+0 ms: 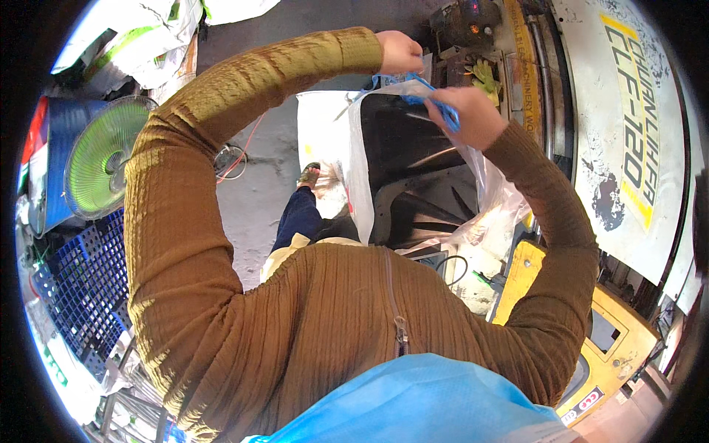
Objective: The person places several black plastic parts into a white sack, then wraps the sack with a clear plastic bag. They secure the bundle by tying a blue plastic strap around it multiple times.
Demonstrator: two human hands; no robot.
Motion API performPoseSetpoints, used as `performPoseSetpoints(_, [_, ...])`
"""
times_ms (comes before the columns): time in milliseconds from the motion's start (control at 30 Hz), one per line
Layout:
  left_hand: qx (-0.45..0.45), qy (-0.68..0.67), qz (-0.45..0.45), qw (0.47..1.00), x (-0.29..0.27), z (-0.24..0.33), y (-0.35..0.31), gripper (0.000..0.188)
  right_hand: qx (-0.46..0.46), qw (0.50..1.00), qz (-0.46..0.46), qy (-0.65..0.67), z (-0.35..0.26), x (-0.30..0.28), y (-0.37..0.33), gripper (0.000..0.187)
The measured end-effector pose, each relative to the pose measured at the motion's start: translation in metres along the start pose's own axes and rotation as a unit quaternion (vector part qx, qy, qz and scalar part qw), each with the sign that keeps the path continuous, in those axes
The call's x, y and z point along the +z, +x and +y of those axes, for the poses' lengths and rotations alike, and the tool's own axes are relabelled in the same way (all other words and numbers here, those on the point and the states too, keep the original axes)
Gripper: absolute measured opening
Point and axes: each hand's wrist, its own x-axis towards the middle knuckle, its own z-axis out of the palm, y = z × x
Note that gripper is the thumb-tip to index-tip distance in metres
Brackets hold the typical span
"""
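Observation:
A large white bag [323,122] stands in front of me, its translucent plastic liner [360,170] spread around the open mouth. Dark, shiny material [413,148] shows inside, but I cannot tell what it is. My left hand [399,52] is closed at the bag's far rim, pinching a blue plastic strip [422,83]. Nearer and to the right, my right hand [471,114] is also closed, with the same blue strip looped through its fingers. Between the two hands the strip runs along the rim of the bag.
At the left stand a green fan [103,159], a blue drum [63,148] and a blue plastic crate [81,284]. A white machine panel [628,133] and a yellow housing [613,332] flank me on the right. Yellow gloves [484,77] lie beyond the bag. An orange cord [240,151] crosses the floor.

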Motion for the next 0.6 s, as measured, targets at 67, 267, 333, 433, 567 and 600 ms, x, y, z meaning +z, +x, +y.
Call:
performPoseSetpoints(67, [0.059,0.128,0.027,0.99,0.012,-0.005,0.0,0.026,0.004,0.999,-0.028,0.017,-0.009,-0.007,-0.009,0.009])
performPoseSetpoints(267, [-0.03,-0.075,0.069,0.994,0.017,-0.013,0.007,0.031,-0.047,0.987,0.119,0.096,-0.049,-0.04,-0.011,0.013])
performPoseSetpoints(333, [-0.077,-0.238,0.146,0.957,0.002,-0.013,0.002,0.033,-0.05,0.978,0.19,0.064,-0.068,-0.066,-0.007,0.014])
performPoseSetpoints(433, [0.127,-0.358,0.132,0.916,-0.005,-0.007,-0.02,0.031,-0.064,0.954,0.292,-0.027,-0.088,-0.121,0.003,0.016])
performPoseSetpoints(567, [0.167,-0.356,0.061,0.918,0.047,0.018,-0.05,0.034,-0.118,0.834,0.134,0.522,-0.092,-0.166,0.041,0.015])
performPoseSetpoints(600, [0.129,-0.358,0.091,0.92,0.053,0.02,-0.054,0.031,-0.112,0.844,0.166,0.498,-0.099,-0.171,0.045,0.017])
